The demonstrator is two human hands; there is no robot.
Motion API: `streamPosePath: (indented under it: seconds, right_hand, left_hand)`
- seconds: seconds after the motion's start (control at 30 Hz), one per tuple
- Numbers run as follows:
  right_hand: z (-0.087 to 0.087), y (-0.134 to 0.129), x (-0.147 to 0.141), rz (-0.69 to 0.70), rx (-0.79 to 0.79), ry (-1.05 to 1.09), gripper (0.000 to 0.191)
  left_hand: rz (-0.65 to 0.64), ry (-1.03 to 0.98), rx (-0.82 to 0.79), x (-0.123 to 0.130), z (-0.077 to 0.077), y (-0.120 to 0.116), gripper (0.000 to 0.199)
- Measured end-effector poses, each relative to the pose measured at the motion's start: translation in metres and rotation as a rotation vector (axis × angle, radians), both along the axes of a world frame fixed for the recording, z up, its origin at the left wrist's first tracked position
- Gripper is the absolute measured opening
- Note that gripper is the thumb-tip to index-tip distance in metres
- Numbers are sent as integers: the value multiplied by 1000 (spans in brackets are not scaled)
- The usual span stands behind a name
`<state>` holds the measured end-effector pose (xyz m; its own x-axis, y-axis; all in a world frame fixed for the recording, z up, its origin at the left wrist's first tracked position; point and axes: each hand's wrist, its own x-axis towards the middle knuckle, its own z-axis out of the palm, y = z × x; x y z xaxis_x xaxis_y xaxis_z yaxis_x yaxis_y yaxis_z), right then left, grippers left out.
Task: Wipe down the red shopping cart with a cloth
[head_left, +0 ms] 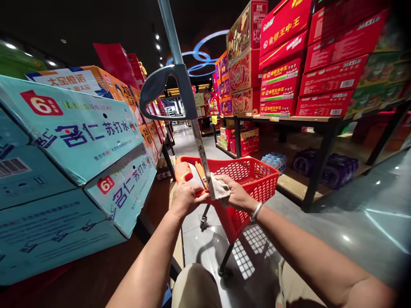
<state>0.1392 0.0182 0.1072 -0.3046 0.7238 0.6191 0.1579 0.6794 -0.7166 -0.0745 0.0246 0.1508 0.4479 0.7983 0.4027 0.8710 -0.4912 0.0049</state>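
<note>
A red shopping cart (pixel 257 184) stands in front of me. From its near end a metal post (pixel 201 149) slants up, with a grey plastic handle (pixel 189 94) near the top. My right hand (pixel 236 194) is closed on a pale, crumpled cloth (pixel 220 188), which presses against the lower part of the post. A bracelet circles the right wrist. My left hand (pixel 186 199) is closed around the cart's near edge, beside a white and orange panel (pixel 189 173). Its thumb reaches towards the post; some of its fingers are hidden.
Light-blue drink cartons (pixel 80 124) are stacked close on my left. Red boxes (pixel 282 64) fill a black-framed shelf (pixel 321 171) at right, with shrink-wrapped bottles (pixel 327 167) below. Grey shiny floor (pixel 340 239) runs between the displays. My knees are just below the cart.
</note>
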Motion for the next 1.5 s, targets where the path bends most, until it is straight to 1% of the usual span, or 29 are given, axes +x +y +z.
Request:
streamPosePath:
  seconds: [0.07, 0.13, 0.2, 0.27, 0.3, 0.33, 0.37, 0.4, 0.43, 0.47, 0.5, 0.57, 0.63, 0.67, 0.8, 0.83, 0.87, 0.9, 0.93, 0.97, 1.03, 1.13, 1.17, 1.2, 1.23, 1.3, 1.37, 1.43, 1.5]
  right_hand:
    - [-8, 2, 6, -48, 89, -74, 37]
    - [-17, 6, 20, -149, 117, -197, 35]
    - [-20, 8, 33, -300, 66, -317, 34]
    - [-14, 4, 39, -392, -34, -347, 27]
    - [-9, 1, 38, -383, -97, -287, 24]
    - [-2, -2, 34, -329, -156, -179, 25]
    - [5, -5, 28, -248, -194, -42, 30]
    - [12, -8, 20, -173, -187, 107, 36]
    - [17, -10, 12, -121, -129, 225, 41]
    - [22, -10, 3, -95, -29, 281, 45]
    - [26, -10, -6, -94, 97, 279, 46]
    - [34, -4, -20, -125, 337, 184, 41]
    - [48, 4, -29, -152, 493, 106, 38]
    - [60, 8, -32, -181, 548, 111, 39]
    - [124, 18, -37, -322, 647, 181, 39]
    - [137, 20, -38, -317, 671, 189, 38]
    - [144, 23, -39, -297, 705, 210, 36]
    - [145, 27, -38, -264, 729, 219, 34]
    - [138, 29, -38, -222, 749, 221, 33]
    - [125, 31, -36, -173, 756, 213, 32]
    - [82, 30, -31, -59, 718, 166, 32]
    - [10, 21, -17, 115, 564, 37, 29]
    - [-9, 18, -10, 142, 508, -19, 26]
    - [-24, 16, -2, 151, 460, -64, 23]
    - [-34, 15, 8, 147, 417, -100, 21]
    - [-44, 17, 30, 112, 332, -139, 22]
    - [-45, 20, 51, 39, 214, -183, 22]
    - [-42, 21, 64, -116, 80, -281, 20]
    - [-37, 17, 63, -311, -20, -417, 24]
  left_hand:
    - [1, -9, -2, -1, 0, -1, 30]
    - [-1, -11, 4, -2, -1, -2, 32]
    - [-18, -9, 5, -2, -1, -3, 32]
    - [-30, -10, 6, -2, -1, -3, 32]
    - [-32, -11, 6, -2, -2, -3, 32]
    - [-34, -13, 7, -2, -2, -3, 32]
    - [-38, -18, 8, -2, -3, -3, 31]
    - [-43, -22, 9, -1, -3, -3, 30]
    - [-51, -24, 8, -1, -4, -3, 29]
    - [-54, -24, 10, -1, -4, -3, 27]
    - [-46, -21, 17, 0, -5, -3, 26]
    - [-17, -6, 43, -1, -6, -3, 29]
    - [2, 12, 67, -1, -6, -4, 35]
    - [-2, 19, 69, -2, -6, -4, 36]
    - [-56, 10, 45, -6, -4, -7, 32]
    - [-63, 6, 41, -7, -4, -8, 31]
    - [-63, 3, 40, -8, -3, -9, 32]
    - [-64, 3, 40, -9, -2, -9, 32]
    - [-68, 5, 45, -11, -2, -9, 31]
    - [-73, 6, 55, -13, -1, -9, 30]
    - [-84, 25, 91, -18, -1, -8, 26]
    - [-123, 76, 127, -26, -1, -5, 19]
    - [-141, 87, 128, -29, 0, -4, 19]
    - [-158, 92, 126, -32, 0, -3, 20]
    - [-174, 93, 123, -34, 1, -3, 22]
    - [-191, 87, 124, -36, 1, -5, 25]
    - [-194, 78, 139, -33, 0, -10, 24]
    - [-147, 45, 206, -24, -2, -18, 23]
    - [-58, -10, 331, -9, -6, -27, 25]
